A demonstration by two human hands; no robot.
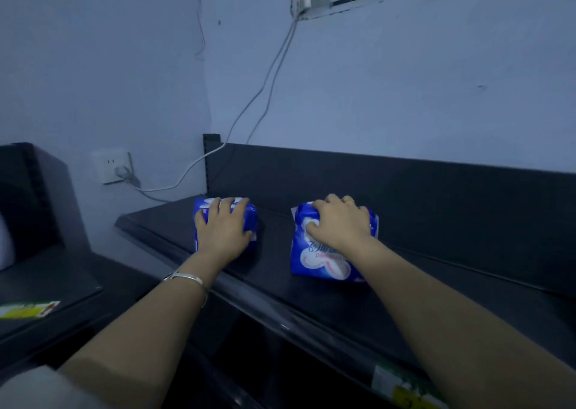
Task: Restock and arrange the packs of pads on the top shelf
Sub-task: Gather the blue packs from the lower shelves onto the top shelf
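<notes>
Two blue-and-white packs of pads stand on the dark top shelf (436, 284). My left hand (223, 226) grips the left pack (251, 218) from above, fingers curled over its top near the shelf's left end. My right hand (341, 223) grips the top of the right pack (321, 260), whose printed front with a white pad picture faces me. The packs stand apart with a gap of bare shelf between them. A silver bracelet (187, 279) is on my left wrist.
The shelf's dark back panel (405, 184) runs along a pale wall. A wall socket (112, 167) with a white cable (249, 103) is at the left. A second dark shelf unit (46, 268) stands at the left. Price labels (408, 390) sit on the shelf's front edge.
</notes>
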